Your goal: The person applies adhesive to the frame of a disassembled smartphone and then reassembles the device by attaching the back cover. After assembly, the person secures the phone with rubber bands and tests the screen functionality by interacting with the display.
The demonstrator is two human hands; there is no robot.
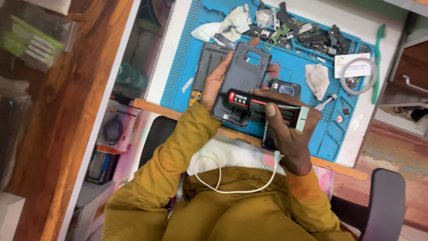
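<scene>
My left hand [215,80] grips a dark phone back cover [243,71], inner side up, above the blue work mat [183,67]. My right hand [290,131] squeezes a black and red glue tube [263,106], its tip resting on the cover's left lower part. A dark phone frame [207,60] lies on the mat under the left hand. Another phone with a camera lens [285,89] lies under the right hand.
Small phone parts [307,31] and a white cloth [232,24] lie at the mat's far edge. A tape ring [359,76], a green toothbrush [379,58] and a crumpled wipe [317,79] sit at the right. A white cable [232,180] lies on my lap. Shelves with boxes are at left.
</scene>
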